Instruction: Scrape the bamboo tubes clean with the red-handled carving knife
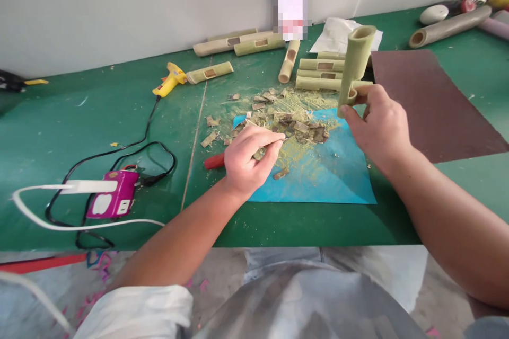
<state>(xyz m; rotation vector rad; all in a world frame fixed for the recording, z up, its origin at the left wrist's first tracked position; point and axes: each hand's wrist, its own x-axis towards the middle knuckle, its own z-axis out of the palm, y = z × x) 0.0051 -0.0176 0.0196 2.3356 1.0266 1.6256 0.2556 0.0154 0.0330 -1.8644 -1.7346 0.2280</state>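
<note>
Head camera view: a notched bamboo tube (358,58) stands nearly upright above a green tabletop (278,225), gripped low between the thumb and fingers of the right hand (384,124). At nine o'clock from it lie similar cut bamboo tubes (320,64); at eleven, crumpled white paper (328,36). Bamboo chips (300,127) litter a blue sheet (330,180) toward seven. At eight, the left hand (250,159) pinches its fingertips closed, a red handle (213,161) protruding behind it; its hold on that is unclear. A brown sheet (429,111) spreads toward four. Farther out, a yellow glue gun (170,83) rests at nine, a magenta power adapter (117,196) at eight.
</note>
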